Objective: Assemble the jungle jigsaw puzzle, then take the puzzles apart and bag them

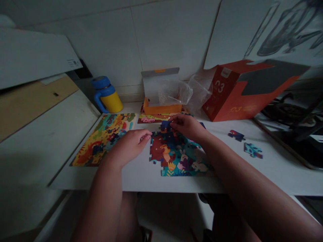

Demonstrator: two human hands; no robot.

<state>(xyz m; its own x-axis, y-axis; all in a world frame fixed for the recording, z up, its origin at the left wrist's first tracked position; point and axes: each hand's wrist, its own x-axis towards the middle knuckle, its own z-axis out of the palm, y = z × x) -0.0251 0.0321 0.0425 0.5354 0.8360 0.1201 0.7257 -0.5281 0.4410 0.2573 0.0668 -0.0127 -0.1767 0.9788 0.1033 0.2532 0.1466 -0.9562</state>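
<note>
A partly joined colourful jigsaw (181,156) lies on the white table (141,178) in front of me. My right hand (188,127) pinches a dark blue puzzle piece (165,125) at the jigsaw's top edge. My left hand (130,145) rests on the table beside the jigsaw's left edge, fingertips touching its upper left corner, fingers curled. A finished bright yellow and red puzzle (104,137) lies to the left of that hand. Two loose pieces (236,135) (253,150) lie on the table at the right.
A small open orange box (161,92) with clear plastic bags (186,92) stands at the back. A large red carton (249,89) lies at the back right. A yellow and blue bottle (107,94) stands back left. A dark tray (297,131) sits far right.
</note>
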